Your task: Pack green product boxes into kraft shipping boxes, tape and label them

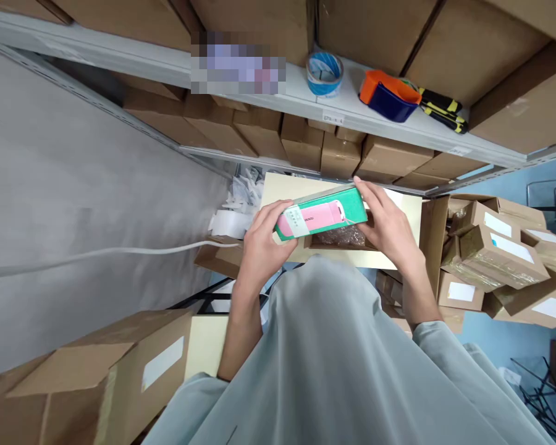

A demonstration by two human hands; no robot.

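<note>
A slim green box (322,213) with a pink bottle-like item pictured on its face is held up between both hands. My left hand (267,236) grips its left end, close to a pale label. On the right end, my right hand (383,216) has fingers over the top corner and the thumb near the lower edge. Beneath it, partly covered, an open cardboard box (373,242) with clear bubble wrap (340,236) inside lies on the cream tabletop (278,185).
A shelf (296,86) above carries blue tape (324,74), an orange-and-navy item (389,96) and black-yellow-handled tools (442,110). Taped parcels (503,256) are piled at right. A white cable (120,251) crosses from the left wall. A large carton (134,364) stands lower left.
</note>
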